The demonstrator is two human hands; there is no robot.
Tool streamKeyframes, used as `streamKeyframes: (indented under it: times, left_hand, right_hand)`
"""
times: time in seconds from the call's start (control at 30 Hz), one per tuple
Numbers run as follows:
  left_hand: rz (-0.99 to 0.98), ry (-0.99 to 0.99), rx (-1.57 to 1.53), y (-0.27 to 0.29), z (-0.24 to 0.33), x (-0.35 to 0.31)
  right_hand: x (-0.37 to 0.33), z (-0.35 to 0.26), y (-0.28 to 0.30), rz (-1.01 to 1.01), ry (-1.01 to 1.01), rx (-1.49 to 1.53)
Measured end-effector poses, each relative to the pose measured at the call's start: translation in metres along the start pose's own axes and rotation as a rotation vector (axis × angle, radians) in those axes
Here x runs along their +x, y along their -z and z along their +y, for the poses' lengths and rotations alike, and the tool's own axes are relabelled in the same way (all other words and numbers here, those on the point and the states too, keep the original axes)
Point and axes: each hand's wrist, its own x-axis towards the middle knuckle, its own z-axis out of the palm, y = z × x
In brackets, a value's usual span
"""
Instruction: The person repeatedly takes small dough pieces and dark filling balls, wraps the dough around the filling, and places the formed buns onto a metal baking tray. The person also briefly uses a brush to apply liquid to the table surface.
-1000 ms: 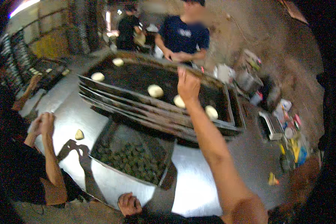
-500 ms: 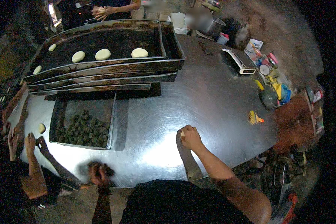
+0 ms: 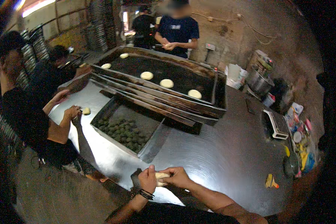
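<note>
A pale piece of dough [image 3: 161, 180] is held between my two hands above the near edge of the metal table. My left hand [image 3: 148, 180] is closed around its left side, thumb pointing up. The fingers of my right hand [image 3: 178, 177] pinch its right side. Beyond my hands lies a square tray [image 3: 128, 112] holding many dark round balls. Behind that tray, a stack of dark baking trays [image 3: 156, 96] carries several flat pale dough rounds [image 3: 167, 83] on top.
At the left, a co-worker's hand [image 3: 73, 112] is beside a dough piece [image 3: 86, 111]. Another person [image 3: 179, 31] stands behind the stack, hands together. On the right are a yellow-and-orange brush [image 3: 271, 181], a white scale-like device [image 3: 276, 125] and cluttered containers [image 3: 298, 137].
My view has turned up and to the left. My hands, apart before, have come together; the dough that my right hand held at the table is now between both hands.
</note>
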Motion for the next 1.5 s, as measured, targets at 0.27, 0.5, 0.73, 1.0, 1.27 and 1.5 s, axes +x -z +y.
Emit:
streamKeyframes:
  times: [0.27,0.5,0.73,1.0,1.27,1.5]
  left_hand:
    - [0.027,0.119,-0.919,0.051,-0.057,0.025]
    - [-0.093,0.490,-1.200,0.107,-0.095,0.027]
    - [0.023,0.385,-0.913,0.137,-0.075,0.077]
    - [-0.267,0.295,-1.171,0.041,-0.041,0.078]
    - [-0.592,0.283,-0.799,0.006,-0.018,0.016]
    - [-0.181,0.186,-0.517,-0.053,-0.017,-0.028]
  right_hand:
    - [0.069,-0.027,-0.055,-0.354,0.499,-0.403]
    - [0.231,-0.036,-0.018,0.302,0.685,-0.950]
    - [0.243,-0.035,-0.007,0.190,0.439,-0.852]
    - [0.079,-0.025,-0.081,0.484,0.606,-0.426]
    - [0.011,0.031,-0.001,0.259,0.054,0.210]
    - [-0.026,0.029,-0.012,0.315,0.300,-0.713]
